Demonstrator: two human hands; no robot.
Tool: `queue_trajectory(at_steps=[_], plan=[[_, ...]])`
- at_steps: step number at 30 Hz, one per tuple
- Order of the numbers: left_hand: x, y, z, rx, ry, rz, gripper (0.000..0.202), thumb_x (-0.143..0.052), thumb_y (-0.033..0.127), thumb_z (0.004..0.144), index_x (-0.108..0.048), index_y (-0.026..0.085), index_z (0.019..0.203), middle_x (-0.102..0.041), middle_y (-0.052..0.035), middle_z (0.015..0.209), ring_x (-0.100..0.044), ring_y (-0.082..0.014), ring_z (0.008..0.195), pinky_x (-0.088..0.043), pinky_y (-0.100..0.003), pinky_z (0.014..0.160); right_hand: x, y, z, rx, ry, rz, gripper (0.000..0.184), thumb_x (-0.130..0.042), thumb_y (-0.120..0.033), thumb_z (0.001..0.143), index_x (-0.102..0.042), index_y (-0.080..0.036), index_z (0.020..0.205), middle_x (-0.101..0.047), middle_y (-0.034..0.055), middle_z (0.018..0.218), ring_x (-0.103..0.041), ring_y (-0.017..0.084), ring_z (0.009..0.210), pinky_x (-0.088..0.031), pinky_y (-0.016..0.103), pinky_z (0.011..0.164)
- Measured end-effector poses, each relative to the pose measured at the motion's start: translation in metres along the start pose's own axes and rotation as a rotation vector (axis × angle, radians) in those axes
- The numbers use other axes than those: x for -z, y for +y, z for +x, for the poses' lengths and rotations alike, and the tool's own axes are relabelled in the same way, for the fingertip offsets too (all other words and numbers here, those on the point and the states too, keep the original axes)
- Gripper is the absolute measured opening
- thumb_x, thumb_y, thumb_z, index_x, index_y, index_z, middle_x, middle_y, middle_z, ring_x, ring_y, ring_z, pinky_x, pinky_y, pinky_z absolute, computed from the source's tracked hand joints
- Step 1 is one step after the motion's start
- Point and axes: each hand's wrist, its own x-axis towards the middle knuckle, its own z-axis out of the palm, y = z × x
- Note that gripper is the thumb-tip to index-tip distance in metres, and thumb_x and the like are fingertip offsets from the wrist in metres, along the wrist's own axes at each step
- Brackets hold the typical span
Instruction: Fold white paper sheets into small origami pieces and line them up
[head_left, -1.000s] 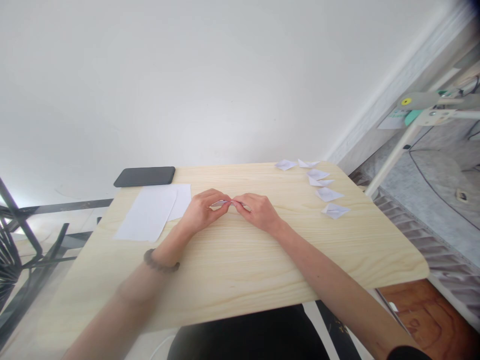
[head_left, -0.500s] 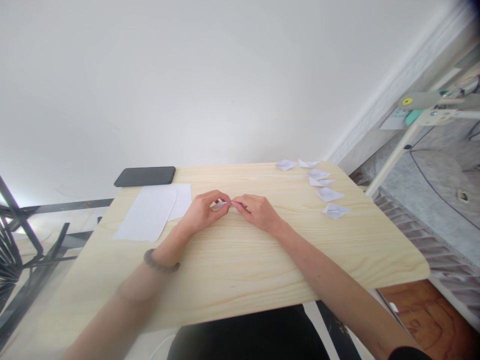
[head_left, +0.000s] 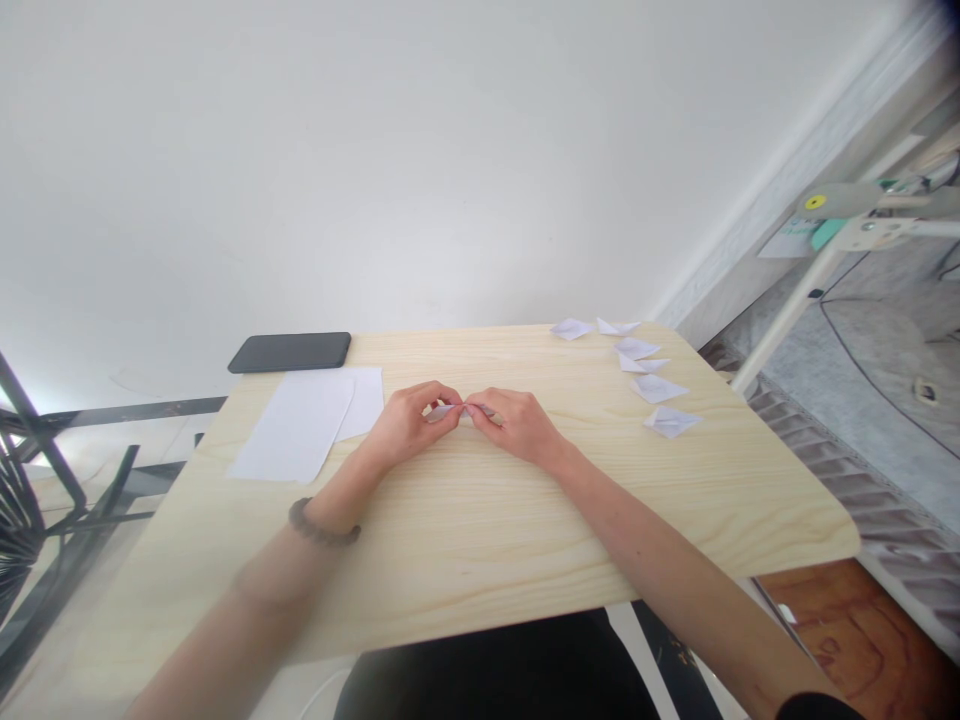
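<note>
Over the middle of the table, my left hand (head_left: 416,418) and my right hand (head_left: 514,422) meet at the fingertips. Between them they pinch a small folded white paper (head_left: 440,411), its left part showing inside the curl of my left fingers. Most of its right part is hidden behind my right fingers. Several folded white paper boats (head_left: 672,422) lie in a loose row along the right side of the table, apart from my hands. Left of my left hand rest flat sheets of white paper (head_left: 296,430), overlapping one another.
A black phone (head_left: 291,352) lies at the table's back left corner, just behind the sheets. The wooden table (head_left: 465,560) stands against a white wall (head_left: 450,170). To the right rises a white metal stand (head_left: 795,300); dark metal legs (head_left: 45,480) stand at the left.
Both hands stay in nearly the same place. The fingertips have shifted slightly on the folded paper, and a little more of it shows by my right fingers.
</note>
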Motion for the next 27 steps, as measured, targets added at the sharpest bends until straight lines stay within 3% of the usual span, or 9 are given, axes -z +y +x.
queue_trajectory(at_steps=[21,27], plan=[[0.0003,0.0009,0.0002,0.013,-0.028,-0.032,0.014,-0.049,0.027,0.078,-0.059,0.017,0.079,-0.062,-0.0008,0.076,-0.055,-0.0118,0.069,-0.042,-0.023,0.066,-0.0015,0.0014,-0.0004,-0.005,0.018,-0.014,0.018,-0.042,-0.024,0.083,-0.059,-0.02,0.088,-0.064,0.0021,0.082,-0.057,0.011,0.071,-0.041,0.022,0.069],[-0.0011,0.0002,0.0002,0.114,-0.029,-0.068,0.018,-0.049,0.031,0.079,-0.06,0.018,0.086,-0.063,-0.0002,0.079,-0.055,-0.0113,0.069,-0.042,-0.02,0.058,0.0001,0.0031,-0.0008,-0.034,0.049,-0.023,0.017,-0.041,-0.023,0.083,-0.057,-0.019,0.089,-0.063,0.0025,0.084,-0.057,0.012,0.073,-0.041,0.022,0.069]])
